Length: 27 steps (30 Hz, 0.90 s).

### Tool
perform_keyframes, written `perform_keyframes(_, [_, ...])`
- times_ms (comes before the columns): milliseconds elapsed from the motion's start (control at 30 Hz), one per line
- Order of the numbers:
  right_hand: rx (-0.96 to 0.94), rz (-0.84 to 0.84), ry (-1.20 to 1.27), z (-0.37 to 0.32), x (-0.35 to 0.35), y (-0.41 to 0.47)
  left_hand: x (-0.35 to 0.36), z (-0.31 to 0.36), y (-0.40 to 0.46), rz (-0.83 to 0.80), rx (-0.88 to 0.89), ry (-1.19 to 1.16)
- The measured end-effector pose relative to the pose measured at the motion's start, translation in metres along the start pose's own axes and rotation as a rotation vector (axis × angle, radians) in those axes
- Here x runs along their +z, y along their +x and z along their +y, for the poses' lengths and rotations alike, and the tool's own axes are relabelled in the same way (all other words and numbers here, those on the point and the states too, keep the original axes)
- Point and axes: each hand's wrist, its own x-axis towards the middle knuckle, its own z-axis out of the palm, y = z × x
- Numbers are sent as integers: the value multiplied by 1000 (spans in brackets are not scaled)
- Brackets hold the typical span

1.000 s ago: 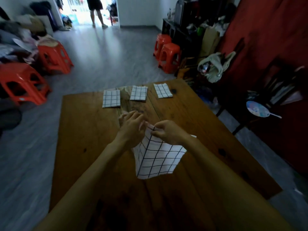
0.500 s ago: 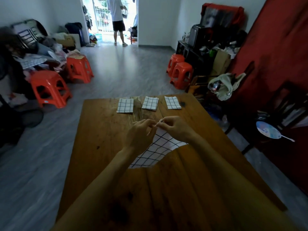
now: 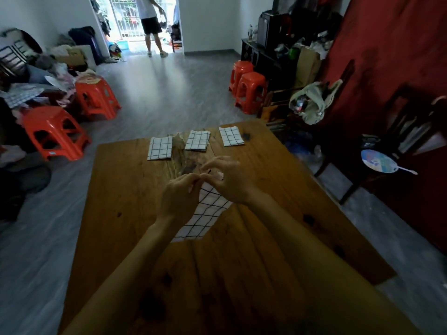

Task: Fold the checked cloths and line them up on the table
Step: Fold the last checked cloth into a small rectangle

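A white checked cloth (image 3: 202, 215) hangs between my hands over the middle of the wooden table (image 3: 125, 201). My left hand (image 3: 180, 195) pinches its top edge, and my right hand (image 3: 228, 181) pinches the same edge right beside it, fingertips nearly touching. The cloth's lower end trails down toward me onto the tabletop. Three folded checked cloths lie in a row along the far edge: one on the left (image 3: 160, 148), one in the middle (image 3: 197, 140) and one on the right (image 3: 231, 136).
Orange plastic stools stand on the floor left (image 3: 54, 131) and far right (image 3: 250, 91) of the table. A dark chair with a round fan (image 3: 378, 162) is close to the table's right side. A person (image 3: 152, 22) stands in the far doorway.
My hands have carried the cloth's top edge further away from me across the table. The head view has tilted up, showing more of the room.
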Motion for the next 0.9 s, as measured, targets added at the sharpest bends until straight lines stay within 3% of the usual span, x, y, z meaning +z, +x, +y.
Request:
perform_keyframes(133, [90,-42,138,6,-10,-4,7,6,3,6,9,-18])
perform_keyframes(300, [181,82,224,7,-20,-7,13,3,-1,25,-21,-49])
perform_keyframes(567, [230,203,178,17,-44,-5,18,-24,-31,2,-51,-9])
perform_keyframes(900, [250,270,91,22,-38,-7,27,-62,-56,-134,-259,10])
